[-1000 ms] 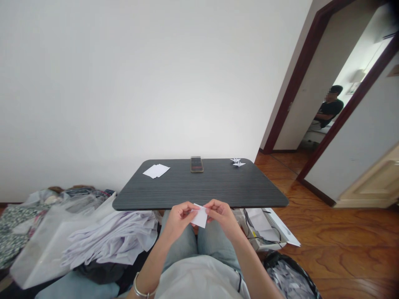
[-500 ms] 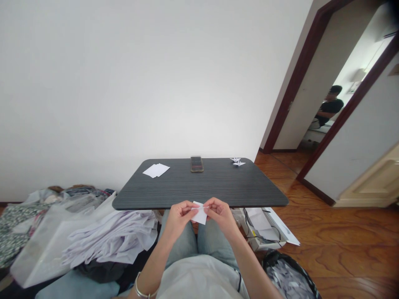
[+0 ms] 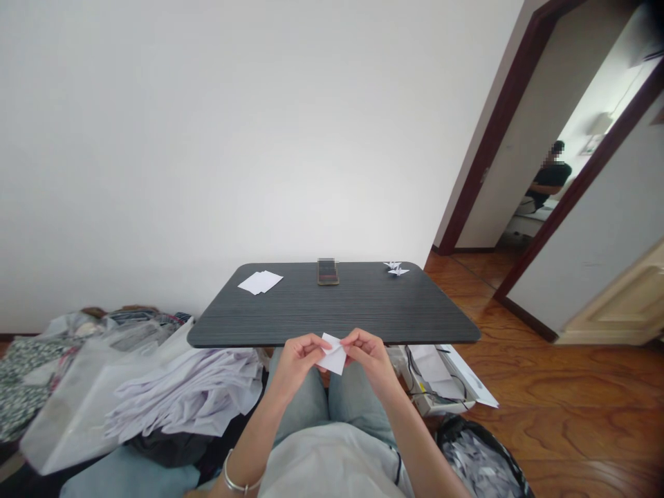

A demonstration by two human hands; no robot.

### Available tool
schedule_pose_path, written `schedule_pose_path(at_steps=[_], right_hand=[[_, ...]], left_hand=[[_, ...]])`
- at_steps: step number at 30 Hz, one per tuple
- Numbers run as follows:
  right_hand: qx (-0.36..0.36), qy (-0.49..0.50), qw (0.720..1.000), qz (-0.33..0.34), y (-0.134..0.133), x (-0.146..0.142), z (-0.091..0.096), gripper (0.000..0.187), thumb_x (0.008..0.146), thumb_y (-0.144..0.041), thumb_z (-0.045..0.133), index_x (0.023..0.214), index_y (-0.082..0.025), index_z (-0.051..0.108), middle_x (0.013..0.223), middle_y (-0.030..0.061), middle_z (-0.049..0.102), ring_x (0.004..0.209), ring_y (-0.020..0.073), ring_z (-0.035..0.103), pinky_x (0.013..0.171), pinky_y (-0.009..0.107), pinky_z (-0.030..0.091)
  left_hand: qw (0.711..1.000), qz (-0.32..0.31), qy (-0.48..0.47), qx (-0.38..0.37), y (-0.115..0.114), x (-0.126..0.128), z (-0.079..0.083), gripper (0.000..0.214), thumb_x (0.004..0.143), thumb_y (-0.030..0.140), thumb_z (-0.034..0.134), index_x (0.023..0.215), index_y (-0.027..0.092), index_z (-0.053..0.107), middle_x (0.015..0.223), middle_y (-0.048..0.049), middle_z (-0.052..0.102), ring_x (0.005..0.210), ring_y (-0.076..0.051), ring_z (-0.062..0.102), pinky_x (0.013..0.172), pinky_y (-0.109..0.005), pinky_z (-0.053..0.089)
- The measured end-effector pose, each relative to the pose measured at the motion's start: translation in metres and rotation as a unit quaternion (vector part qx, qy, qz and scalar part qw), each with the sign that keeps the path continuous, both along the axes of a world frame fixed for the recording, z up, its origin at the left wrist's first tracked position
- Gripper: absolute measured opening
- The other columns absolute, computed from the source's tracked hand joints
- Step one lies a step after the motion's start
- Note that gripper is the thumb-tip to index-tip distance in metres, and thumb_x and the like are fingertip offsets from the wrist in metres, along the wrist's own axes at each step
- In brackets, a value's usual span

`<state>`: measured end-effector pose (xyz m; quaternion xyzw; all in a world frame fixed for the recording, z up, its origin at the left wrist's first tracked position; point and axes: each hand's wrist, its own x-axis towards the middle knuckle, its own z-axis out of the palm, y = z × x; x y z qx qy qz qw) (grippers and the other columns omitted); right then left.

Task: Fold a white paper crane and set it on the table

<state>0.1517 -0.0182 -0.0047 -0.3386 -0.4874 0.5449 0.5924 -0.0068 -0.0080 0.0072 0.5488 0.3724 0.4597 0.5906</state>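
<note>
A small white square of folded paper (image 3: 333, 355) is held between my hands at the near edge of the dark table (image 3: 290, 315). My left hand (image 3: 302, 356) pinches its left side between thumb and fingers. On the opposite side, my right hand (image 3: 364, 348) grips the upper right corner the same way. The paper's fold lines are too small to make out fully. Farther back lie a stack of white paper squares (image 3: 260, 282) at the left, a phone (image 3: 328, 272) in the middle and two folded paper cranes (image 3: 398, 271) at the right.
Piled clothes (image 3: 191, 394) lie to the left, below table height. At the right, a box with cables and papers (image 3: 438, 377) stands on the wooden floor beside a black bag of paper scraps (image 3: 482, 460). Another person (image 3: 550, 180) sits beyond the doorway.
The paper between my fingers has tilted slightly, and its top shows more openly. Both hands keep their pinch in nearly the same place.
</note>
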Motion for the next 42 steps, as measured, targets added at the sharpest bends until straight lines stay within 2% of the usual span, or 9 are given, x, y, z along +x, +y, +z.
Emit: schedule_pose_path(at_steps=[6,11,15,22,27,32,37,42], right_hand=[[0.01,-0.002,1.0,0.002,-0.0019,0.0008,0.0001,0.018,0.07,-0.036,0.065,0.07,-0.018,0.06,0.049,-0.0029,0.057,0.043,0.0108,0.052,0.045,0.022,0.043],[-0.012,-0.015,1.0,0.019,-0.003,-0.0004,0.0043,0.026,0.071,-0.044,0.063,0.072,-0.019,0.056,0.053,-0.0033,0.056,0.046,0.0115,0.053,0.046,0.023,0.046],[-0.02,-0.035,0.999,0.028,-0.0023,-0.0018,0.0051,0.028,0.069,-0.045,0.066,0.069,-0.018,0.056,0.053,-0.0032,0.056,0.047,0.011,0.052,0.045,0.022,0.045],[-0.011,-0.027,0.999,0.02,0.0006,-0.0026,0.0007,0.029,0.066,-0.044,0.07,0.064,-0.017,0.06,0.055,-0.0007,0.06,0.049,0.0112,0.053,0.047,0.022,0.046],[-0.012,-0.022,1.0,0.013,0.0012,-0.0015,-0.0005,0.029,0.066,-0.043,0.07,0.063,-0.016,0.06,0.054,-0.0006,0.06,0.048,0.0111,0.053,0.048,0.022,0.046],[-0.007,-0.031,1.0,0.0,0.0005,-0.0026,-0.0014,0.026,0.068,-0.041,0.07,0.065,-0.017,0.061,0.057,0.0001,0.062,0.051,0.0121,0.054,0.05,0.023,0.046],[0.003,-0.038,0.999,-0.016,0.0004,-0.005,-0.0019,0.023,0.067,-0.037,0.071,0.065,-0.016,0.062,0.056,-0.0002,0.062,0.052,0.0127,0.055,0.052,0.024,0.045],[0.007,-0.033,0.999,-0.024,0.0008,-0.0048,-0.0033,0.021,0.067,-0.035,0.072,0.065,-0.016,0.062,0.058,0.0003,0.063,0.053,0.0123,0.055,0.052,0.023,0.044]], left_hand=[[1.0,0.004,-0.014,-0.002,-0.004,0.0021,0.0062,0.013,0.069,0.027,0.061,0.071,0.014,0.059,0.055,0.001,0.06,0.05,-0.011,0.053,0.047,-0.02,0.043],[0.999,-0.004,0.005,0.038,-0.004,0.0021,0.0048,0.014,0.072,0.028,0.06,0.071,0.014,0.058,0.058,0.0004,0.06,0.05,-0.01,0.054,0.048,-0.02,0.043],[0.998,-0.018,0.018,0.058,-0.0042,0.0021,0.0032,0.015,0.073,0.029,0.061,0.073,0.014,0.059,0.059,0.0003,0.061,0.05,-0.01,0.053,0.049,-0.02,0.042],[0.998,0.023,0.013,0.052,-0.0045,0.0061,0.0,0.021,0.071,0.032,0.065,0.073,0.014,0.056,0.063,-0.001,0.063,0.052,-0.011,0.055,0.05,-0.02,0.039],[0.999,0.021,-0.007,0.047,-0.0048,0.0062,0.0005,0.019,0.072,0.031,0.063,0.073,0.014,0.056,0.062,-0.0006,0.063,0.052,-0.01,0.054,0.05,-0.02,0.039],[0.999,0.02,-0.007,0.044,-0.0067,0.0057,0.0066,0.022,0.076,0.037,0.057,0.076,0.015,0.056,0.059,0.002,0.058,0.052,-0.011,0.053,0.048,-0.021,0.043],[0.999,0.025,0.006,0.029,-0.0071,0.0081,0.0052,0.027,0.069,0.033,0.067,0.079,0.017,0.048,0.064,0.0012,0.063,0.052,-0.011,0.055,0.048,-0.02,0.042],[1.0,0.023,0.006,0.016,-0.0043,0.0065,0.0014,0.027,0.07,0.034,0.066,0.08,0.015,0.051,0.06,0.0013,0.063,0.051,-0.011,0.056,0.049,-0.02,0.042]])
